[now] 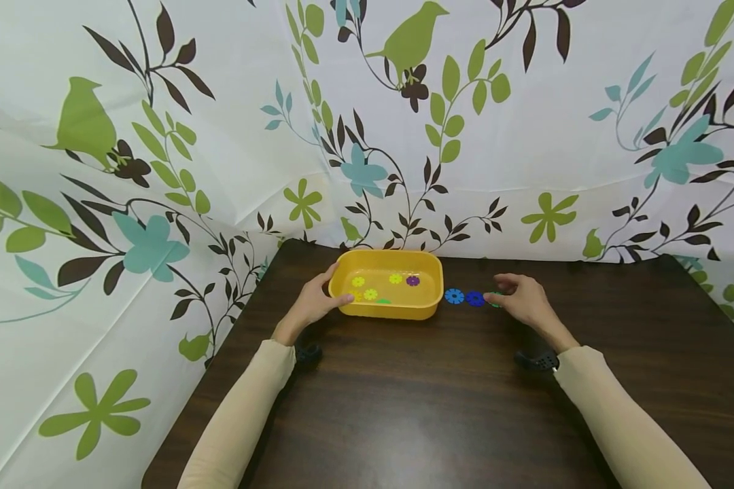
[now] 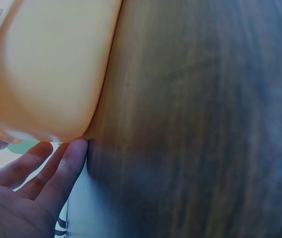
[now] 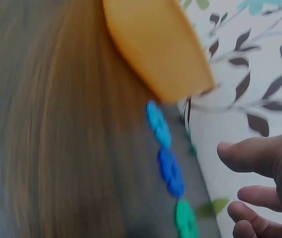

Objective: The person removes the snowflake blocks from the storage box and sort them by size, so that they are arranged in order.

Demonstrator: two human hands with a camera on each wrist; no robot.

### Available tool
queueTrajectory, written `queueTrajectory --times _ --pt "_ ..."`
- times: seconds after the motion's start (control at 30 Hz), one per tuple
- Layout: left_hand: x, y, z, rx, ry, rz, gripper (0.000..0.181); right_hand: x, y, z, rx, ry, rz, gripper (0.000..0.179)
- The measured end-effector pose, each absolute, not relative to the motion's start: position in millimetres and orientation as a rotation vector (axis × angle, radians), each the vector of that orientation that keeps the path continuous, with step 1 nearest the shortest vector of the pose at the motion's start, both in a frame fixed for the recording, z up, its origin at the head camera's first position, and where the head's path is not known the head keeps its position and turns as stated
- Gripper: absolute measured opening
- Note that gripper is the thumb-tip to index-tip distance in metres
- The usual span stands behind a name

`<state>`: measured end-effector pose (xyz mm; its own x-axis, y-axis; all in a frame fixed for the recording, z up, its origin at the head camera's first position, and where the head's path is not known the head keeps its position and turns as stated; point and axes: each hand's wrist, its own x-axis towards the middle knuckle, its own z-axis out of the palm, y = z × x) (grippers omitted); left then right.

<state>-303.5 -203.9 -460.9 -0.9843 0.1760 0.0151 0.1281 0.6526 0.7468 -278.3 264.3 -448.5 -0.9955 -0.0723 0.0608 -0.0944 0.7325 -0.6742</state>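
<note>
A yellow plastic bin (image 1: 391, 311) stands near the table's back edge. My left hand (image 1: 315, 297) grips its left end, thumb over the rim and fingers against the outer wall, as the left wrist view also shows. In the bin lie several small flower-shaped discs: yellow-green ones, a purple disc (image 1: 412, 280) and part of a green one. To the right of the bin, a light blue disc (image 1: 455, 296), a dark blue disc (image 1: 475, 299) and a green disc (image 3: 186, 219) form a row. Over the green one is my right hand (image 1: 525, 299), fingers loosely bent and holding nothing.
The dark wooden table (image 1: 391, 407) extends in front of the bin and to both sides. A white cloth (image 1: 495, 204) printed with leaves and birds hangs along its back and left side. Dark straps (image 1: 537, 361) circle both wrists.
</note>
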Motion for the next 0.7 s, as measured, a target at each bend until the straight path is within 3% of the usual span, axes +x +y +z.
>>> queueTrajectory --times 0.2,0.7 --pt "-304 -206 -460 0.251 2.795 1.273 0.104 -276 235 -434 0.183 -2.819 1.151 0.055" --pt "-303 -206 -463 0.278 2.8 1.271 0.104 -282 161 -416 0.456 -2.817 1.176 0.05"
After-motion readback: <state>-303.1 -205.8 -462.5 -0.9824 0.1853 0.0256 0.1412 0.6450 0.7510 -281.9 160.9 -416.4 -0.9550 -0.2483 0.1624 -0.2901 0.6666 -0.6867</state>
